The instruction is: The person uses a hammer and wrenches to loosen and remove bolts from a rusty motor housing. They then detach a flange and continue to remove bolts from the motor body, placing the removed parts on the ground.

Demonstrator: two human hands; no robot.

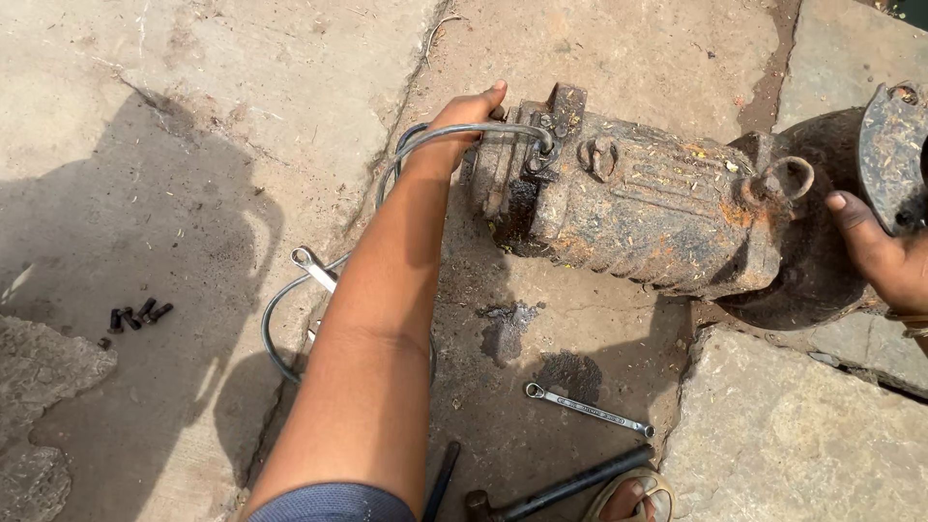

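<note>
A rusty, dirt-caked electric motor (pixel 628 203) lies on its side on the stone ground. My left hand (pixel 466 114) reaches out to its left end cover, fingers wrapped over the far side and thumb on top. A grey cable (pixel 290 372) runs from the motor's terminal box past that hand and loops on the ground. At the right edge, my right hand (pixel 882 259) grips the dark round housing (pixel 822 280) at the motor's other end, thumb pressed on it. Most of that hand is out of frame.
A rusty round cover plate (pixel 894 145) stands at the far right. A ring spanner (pixel 590 411) lies below the motor, and another spanner (pixel 314 268) by my forearm. Several black bolts (pixel 135 315) lie at left. A black bar (pixel 570 483) and a sandalled foot (pixel 633 498) are at the bottom.
</note>
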